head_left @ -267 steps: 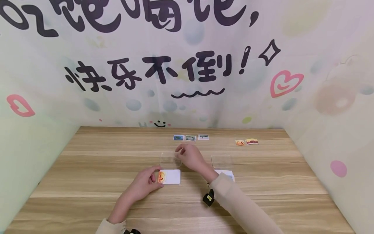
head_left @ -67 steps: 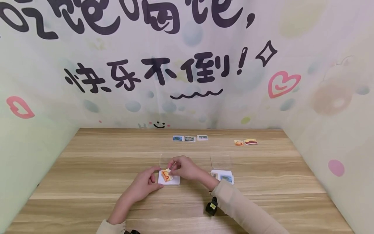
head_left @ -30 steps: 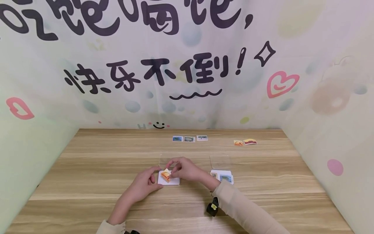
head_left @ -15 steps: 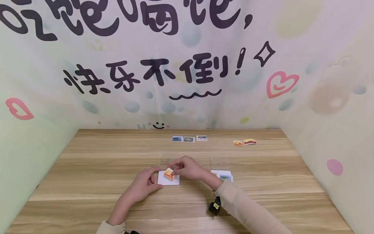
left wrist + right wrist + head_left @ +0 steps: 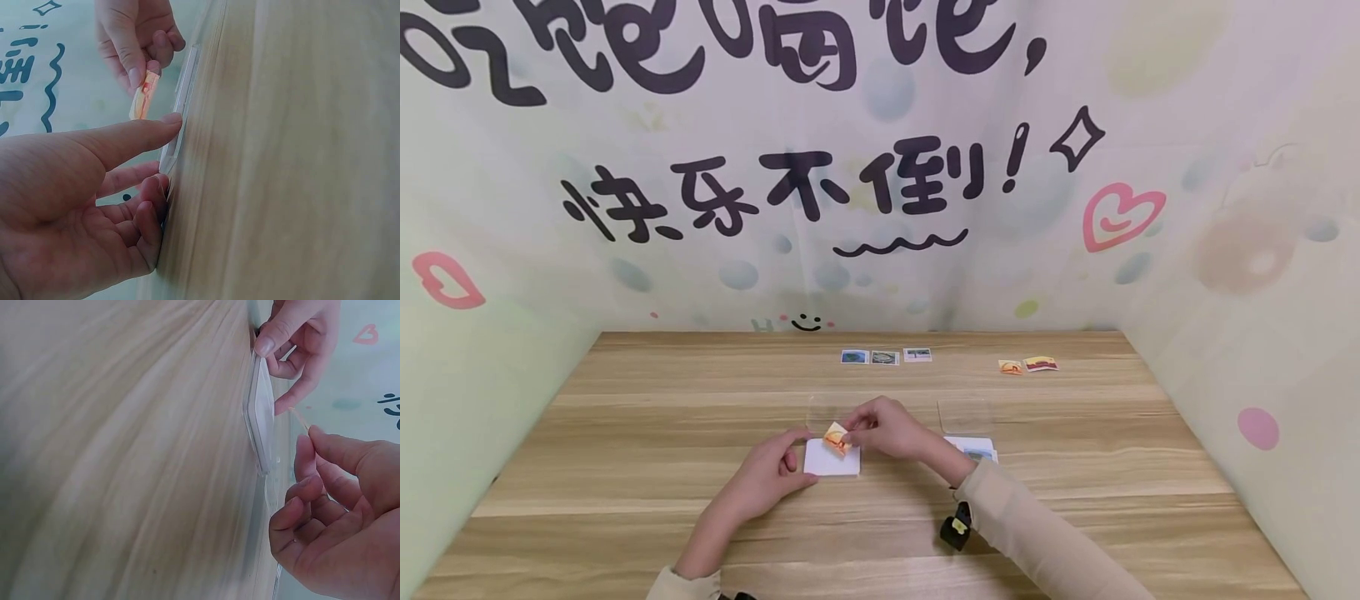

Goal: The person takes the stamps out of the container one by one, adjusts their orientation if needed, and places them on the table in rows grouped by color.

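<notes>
My right hand (image 5: 886, 427) pinches a small orange-and-yellow postage stamp (image 5: 837, 439) between thumb and index finger. In the head view the stamp is tilted and overlaps the far edge of a white card stack (image 5: 833, 464). From the right wrist, only the thin edge of the stamp (image 5: 300, 417) shows. The white cards lie in a shallow clear plastic case (image 5: 250, 412) on the table. My left hand (image 5: 769, 468) holds this case at its left end, thumb (image 5: 170, 119) on the near edge and fingers at the far edge. A transparent lid (image 5: 818, 408) lies behind it.
A second clear case with white cards (image 5: 970, 443) stands to the right, a blue stamp (image 5: 981, 455) on it, partly behind my right wrist. Three stamps (image 5: 885, 357) lie in a row at the back; two red-orange ones (image 5: 1041, 364) lie farther right. A printed cloth backdrop (image 5: 880, 283) closes the back.
Earlier the stamp lay on the white cards and my right hand was empty beyond it. Now it is pinched, turned, and a little up and right. My left hand stays put.
</notes>
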Tool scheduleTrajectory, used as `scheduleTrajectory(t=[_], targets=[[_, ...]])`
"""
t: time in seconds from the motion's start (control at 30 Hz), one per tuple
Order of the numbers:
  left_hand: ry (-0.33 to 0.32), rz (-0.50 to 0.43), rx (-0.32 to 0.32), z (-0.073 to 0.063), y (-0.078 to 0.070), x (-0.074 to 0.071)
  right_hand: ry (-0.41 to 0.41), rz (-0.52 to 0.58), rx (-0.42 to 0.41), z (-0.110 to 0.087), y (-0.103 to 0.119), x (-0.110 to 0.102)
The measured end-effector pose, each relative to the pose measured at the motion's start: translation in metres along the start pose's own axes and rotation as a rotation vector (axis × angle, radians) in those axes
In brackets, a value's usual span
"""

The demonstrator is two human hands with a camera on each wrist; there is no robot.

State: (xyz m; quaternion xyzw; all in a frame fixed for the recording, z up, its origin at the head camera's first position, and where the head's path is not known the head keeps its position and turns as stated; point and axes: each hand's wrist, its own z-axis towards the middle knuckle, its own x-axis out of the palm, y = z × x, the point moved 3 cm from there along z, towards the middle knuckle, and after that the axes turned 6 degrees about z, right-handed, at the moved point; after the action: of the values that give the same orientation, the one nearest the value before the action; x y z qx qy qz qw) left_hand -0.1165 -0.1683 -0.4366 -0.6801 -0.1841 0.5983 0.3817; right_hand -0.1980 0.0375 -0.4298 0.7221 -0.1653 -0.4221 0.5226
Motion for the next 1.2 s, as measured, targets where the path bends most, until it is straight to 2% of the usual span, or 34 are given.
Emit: scheduleTrajectory(t=[0.23, 0.47, 0.9, 1.2], targets=[[0.004, -0.003, -0.014, -0.001, 0.0, 0.0, -0.006, -0.027, -0.022, -0.003, 0.002, -0.005], [-0.004, -0.006, -0.028, -0.001, 0.001, 0.001, -0.03, -0.047, 0.008, -0.005, 0.001, -0.009], [-0.01, 0.004, -0.003, 0.0, 0.001, 0.0, -0.061, -0.046, 0.015, -0.009, 0.001, -0.019], [-0.012, 0.003, 0.006, 0.0, 0.0, 0.0, -0.043, -0.035, 0.001, -0.01, -0.002, -0.023]])
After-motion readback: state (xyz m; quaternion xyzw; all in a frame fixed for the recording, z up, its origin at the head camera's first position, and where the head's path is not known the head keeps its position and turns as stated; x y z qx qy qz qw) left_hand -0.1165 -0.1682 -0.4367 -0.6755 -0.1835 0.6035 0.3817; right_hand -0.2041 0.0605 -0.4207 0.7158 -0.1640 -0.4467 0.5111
